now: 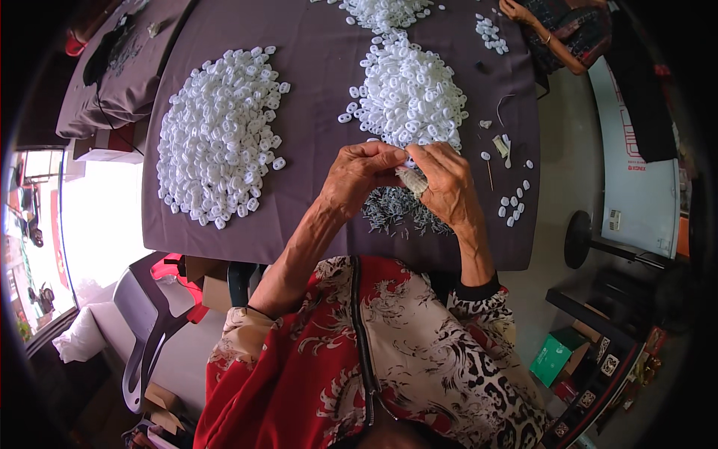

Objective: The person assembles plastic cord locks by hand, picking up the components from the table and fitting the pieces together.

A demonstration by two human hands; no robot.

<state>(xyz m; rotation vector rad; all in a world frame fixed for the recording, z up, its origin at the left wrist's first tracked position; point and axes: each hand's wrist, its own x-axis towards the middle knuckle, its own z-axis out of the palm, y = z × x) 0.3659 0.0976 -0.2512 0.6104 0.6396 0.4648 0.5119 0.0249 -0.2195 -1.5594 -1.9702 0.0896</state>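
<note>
My left hand point(357, 178) and my right hand point(447, 182) meet over the table in front of me, both closed with fingertips pinched together. A bit of white shows between the fingertips, seemingly a small white oval plastic piece point(410, 162); the fingers hide most of it. Pale wrapping point(413, 180) covers a finger of my right hand. Just below the hands lies a pile of thin dark grey pieces point(404, 212). Beyond them spreads a heap of white oval pieces with slots point(411, 93). Another large heap of white ovals point(217, 138) lies to the left.
A brown cloth covers the table point(314, 224). On its right side are loose white pieces point(511, 207), a thin stick point(491, 173) and a pale roll point(499, 146). Another person's arm point(557, 45) reaches in at the far right. A grey chair point(146, 318) stands at lower left.
</note>
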